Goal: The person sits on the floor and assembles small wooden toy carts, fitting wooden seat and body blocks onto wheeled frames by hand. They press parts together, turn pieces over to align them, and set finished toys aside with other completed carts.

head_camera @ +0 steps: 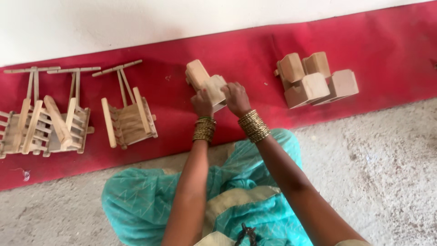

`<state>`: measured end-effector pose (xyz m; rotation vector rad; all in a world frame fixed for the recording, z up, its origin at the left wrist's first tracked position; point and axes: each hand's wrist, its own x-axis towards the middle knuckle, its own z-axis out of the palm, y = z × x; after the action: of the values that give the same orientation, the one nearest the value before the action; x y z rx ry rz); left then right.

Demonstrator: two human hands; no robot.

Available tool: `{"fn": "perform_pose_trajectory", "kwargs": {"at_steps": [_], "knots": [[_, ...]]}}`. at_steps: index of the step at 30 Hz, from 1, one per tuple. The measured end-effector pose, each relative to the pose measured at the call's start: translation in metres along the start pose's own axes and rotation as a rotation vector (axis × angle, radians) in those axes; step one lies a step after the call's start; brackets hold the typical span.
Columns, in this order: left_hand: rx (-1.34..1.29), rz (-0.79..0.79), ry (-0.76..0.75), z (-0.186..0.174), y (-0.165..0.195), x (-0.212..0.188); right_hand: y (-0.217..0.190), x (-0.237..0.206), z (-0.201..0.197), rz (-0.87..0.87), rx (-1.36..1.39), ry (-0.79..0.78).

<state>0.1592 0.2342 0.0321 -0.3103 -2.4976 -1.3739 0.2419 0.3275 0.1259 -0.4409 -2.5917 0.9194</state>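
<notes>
Both my hands grip a pale wooden block piece [207, 82] over the red cloth [236, 50]. My left hand [202, 103] holds its near left side, my right hand [236, 97] its near right side. The piece looks like two joined blocks, one slanted up toward the wall. Stacks of gold bangles circle both wrists. To the right lies a cluster of several similar wooden blocks [315, 78], apart from my hands.
Three small wooden cart-like frames with long handles lie at the left on the cloth [129, 119] [66, 123] [20, 127]. A white wall runs along the back. Grey concrete floor [378, 173] lies in front. My teal garment covers my lap.
</notes>
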Motion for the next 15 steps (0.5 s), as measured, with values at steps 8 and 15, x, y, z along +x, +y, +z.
{"fn": "perform_pose_trajectory", "kwargs": {"at_steps": [8,15], "knots": [[0.091,-0.127,-0.231,-0.052,-0.028,0.039,-0.049,0.024,0.03,-0.25,-0.08,0.046],[0.076,-0.029,-0.034,-0.039,-0.045,0.043,-0.042,-0.014,0.058,-0.585,-0.231,0.169]]}}
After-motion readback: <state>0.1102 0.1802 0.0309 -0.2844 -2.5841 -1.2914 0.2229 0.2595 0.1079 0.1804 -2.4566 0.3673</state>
